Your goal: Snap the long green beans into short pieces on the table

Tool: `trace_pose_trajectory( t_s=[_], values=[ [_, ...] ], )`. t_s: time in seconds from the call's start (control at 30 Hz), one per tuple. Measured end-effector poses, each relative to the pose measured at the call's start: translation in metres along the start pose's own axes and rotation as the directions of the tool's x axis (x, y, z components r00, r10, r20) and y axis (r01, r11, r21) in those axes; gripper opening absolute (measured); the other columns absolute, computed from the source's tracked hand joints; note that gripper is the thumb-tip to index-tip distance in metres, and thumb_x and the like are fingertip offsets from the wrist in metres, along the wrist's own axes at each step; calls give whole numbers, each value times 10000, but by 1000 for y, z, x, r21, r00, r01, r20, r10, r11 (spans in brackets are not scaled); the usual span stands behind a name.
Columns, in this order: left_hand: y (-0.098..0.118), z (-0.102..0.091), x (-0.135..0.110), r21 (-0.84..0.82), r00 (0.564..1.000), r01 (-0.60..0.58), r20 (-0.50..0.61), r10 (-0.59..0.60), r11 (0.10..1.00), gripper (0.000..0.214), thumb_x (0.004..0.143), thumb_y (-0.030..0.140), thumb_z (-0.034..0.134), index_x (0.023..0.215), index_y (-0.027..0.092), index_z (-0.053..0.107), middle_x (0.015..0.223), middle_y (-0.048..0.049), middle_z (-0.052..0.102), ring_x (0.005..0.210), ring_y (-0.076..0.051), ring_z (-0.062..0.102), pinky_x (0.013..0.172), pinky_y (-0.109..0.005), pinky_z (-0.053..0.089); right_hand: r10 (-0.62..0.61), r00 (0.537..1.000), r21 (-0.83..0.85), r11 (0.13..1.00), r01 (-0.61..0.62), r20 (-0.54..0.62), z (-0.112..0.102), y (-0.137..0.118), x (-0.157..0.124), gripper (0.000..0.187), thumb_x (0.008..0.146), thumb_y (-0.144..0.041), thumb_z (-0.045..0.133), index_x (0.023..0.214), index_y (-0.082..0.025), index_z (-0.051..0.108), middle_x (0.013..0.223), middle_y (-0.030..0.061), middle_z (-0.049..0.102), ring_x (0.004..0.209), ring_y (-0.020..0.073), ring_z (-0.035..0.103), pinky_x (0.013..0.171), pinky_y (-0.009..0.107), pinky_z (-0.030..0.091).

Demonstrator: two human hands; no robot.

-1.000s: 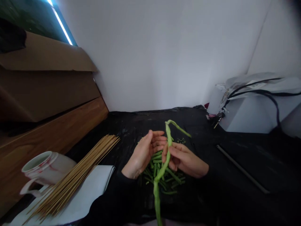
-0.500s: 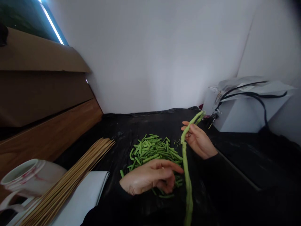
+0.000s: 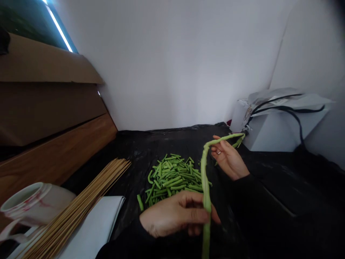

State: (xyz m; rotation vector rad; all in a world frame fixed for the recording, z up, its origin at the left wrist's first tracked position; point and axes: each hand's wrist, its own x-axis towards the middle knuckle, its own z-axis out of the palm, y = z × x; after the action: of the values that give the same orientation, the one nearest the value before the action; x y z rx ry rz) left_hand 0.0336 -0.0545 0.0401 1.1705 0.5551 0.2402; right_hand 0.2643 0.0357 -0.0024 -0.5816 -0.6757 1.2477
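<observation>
A long green bean (image 3: 205, 176) runs between my two hands, its lower end leaving the bottom of the view. My right hand (image 3: 229, 158) pinches its upper part between thumb and fingers; the tip bends over and hangs beyond that hand. Lower down, my left hand (image 3: 180, 214) grips the same bean, thumb in front and fingers behind. The bean bends sharply just left of my right fingers. Behind my left hand lies a pile of short cut bean pieces (image 3: 172, 176) on black plastic sheeting (image 3: 151, 144).
On the left, a bundle of thin wooden sticks (image 3: 88, 201) lies across a folded white sheet (image 3: 94, 226), beside a white mug (image 3: 40, 201). A cardboard box (image 3: 48, 104) stands behind them. At right is a white box (image 3: 277, 133) with black straps.
My left hand has moved down and right and closed on the bean, which it was apart from before. The bean's upper part has tipped over to the right and now bends sharply.
</observation>
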Motion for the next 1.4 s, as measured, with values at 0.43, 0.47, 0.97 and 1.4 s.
trace_pose_trajectory(
  t_s=[0.43, 0.47, 0.97, 1.4],
  values=[
    [60, -29, 64, -40, 883, -397, -291, 369, 917, 203, 838, 300, 670, 881, 102, 676, 592, 29, 547, 495, -26, 462, 508, -145, 368, 330, 800, -270, 938, -218, 501, 13, 2, -24, 520, 830, -664, 508, 1031, -197, 615, 711, 13, 646, 365, 42, 353, 349, 197, 178],
    [64, -33, 68, -43, 870, -414, -313, 381, 909, 198, 852, 297, 654, 887, 103, 673, 561, 38, 527, 477, -24, 447, 493, -139, 356, 336, 772, -280, 936, -212, 539, 11, 0, -24, 525, 813, -664, 537, 1053, -201, 600, 719, 10, 644, 368, 38, 348, 350, 193, 177],
    [-6, -24, 29, 219, 939, -173, -259, 228, 960, 393, 833, 509, 604, 873, 125, 678, 725, -28, 635, 628, -119, 598, 590, -224, 462, 267, 887, -138, 963, -231, 376, 11, -7, -23, 230, 847, -396, 634, 959, -197, 659, 660, -22, 560, 494, 76, 429, 434, 189, 366],
    [21, -85, 29, 32, 856, -286, -441, 271, 958, 474, 826, 533, 612, 924, 76, 693, 700, -51, 656, 524, -67, 566, 457, -146, 405, 162, 972, -22, 987, -160, 170, -6, -1, -4, 137, 839, -281, 637, 945, -210, 688, 789, 2, 643, 603, 98, 526, 559, 228, 470]
  ],
)
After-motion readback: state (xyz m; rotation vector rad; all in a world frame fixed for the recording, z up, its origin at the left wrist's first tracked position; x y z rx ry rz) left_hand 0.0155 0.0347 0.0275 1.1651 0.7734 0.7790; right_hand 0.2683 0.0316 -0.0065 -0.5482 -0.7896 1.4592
